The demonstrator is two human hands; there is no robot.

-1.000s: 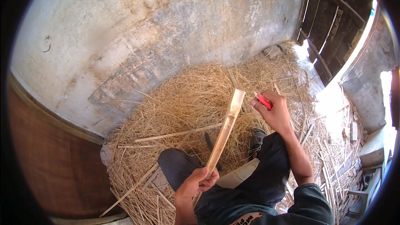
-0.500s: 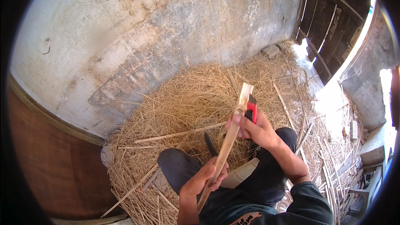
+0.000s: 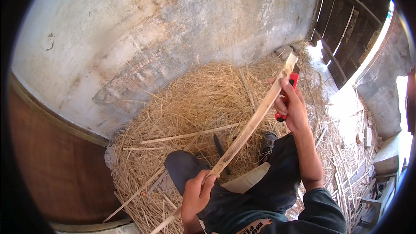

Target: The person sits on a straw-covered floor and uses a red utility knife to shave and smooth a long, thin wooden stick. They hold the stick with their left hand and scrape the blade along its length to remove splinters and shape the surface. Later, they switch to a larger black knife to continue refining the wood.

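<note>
The left hand [image 3: 197,195] clasps the near part of the stick [image 3: 247,132]; the right hand [image 3: 295,109] grips the red knife [image 3: 294,78] beside the stick's far end; straw [image 3: 195,93] lies beneath the stick. Shallow strokes should work best.

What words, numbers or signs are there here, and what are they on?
Shirt: big dark letters on a pale print, which I won't copy; anything smaller there is too blurred.
Red tool: no lettering I can make out.
Wall: stained, no words I can read.
</note>
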